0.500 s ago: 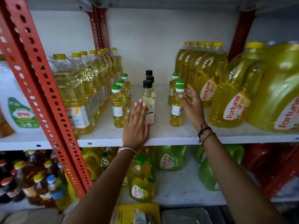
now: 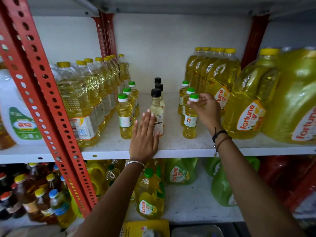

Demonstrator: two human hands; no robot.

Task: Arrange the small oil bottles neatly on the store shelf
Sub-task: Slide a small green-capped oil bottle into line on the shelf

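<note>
Three rows of small oil bottles stand on the white shelf [image 2: 179,147]. The left row has green caps, its front bottle [image 2: 124,117] nearest the edge. The middle row has black caps, with a pale front bottle [image 2: 157,106]. The right row has green caps. My right hand [image 2: 206,110] pinches the neck just under the cap of that row's front bottle [image 2: 190,122], which stands upright. My left hand [image 2: 145,135] lies flat with fingers together, its fingertips touching the lower part of the black-capped front bottle.
Tall yellow-capped oil bottles [image 2: 82,103] line the left side behind a red slotted upright [image 2: 42,93]. Large Fortune jugs [image 2: 246,106] fill the right side. A lower shelf holds more Fortune jugs [image 2: 150,197] and dark bottles [image 2: 34,194].
My right hand went from a flat touch on the side of the right front bottle to a pinch below its cap. My left hand stays almost where it was.
</note>
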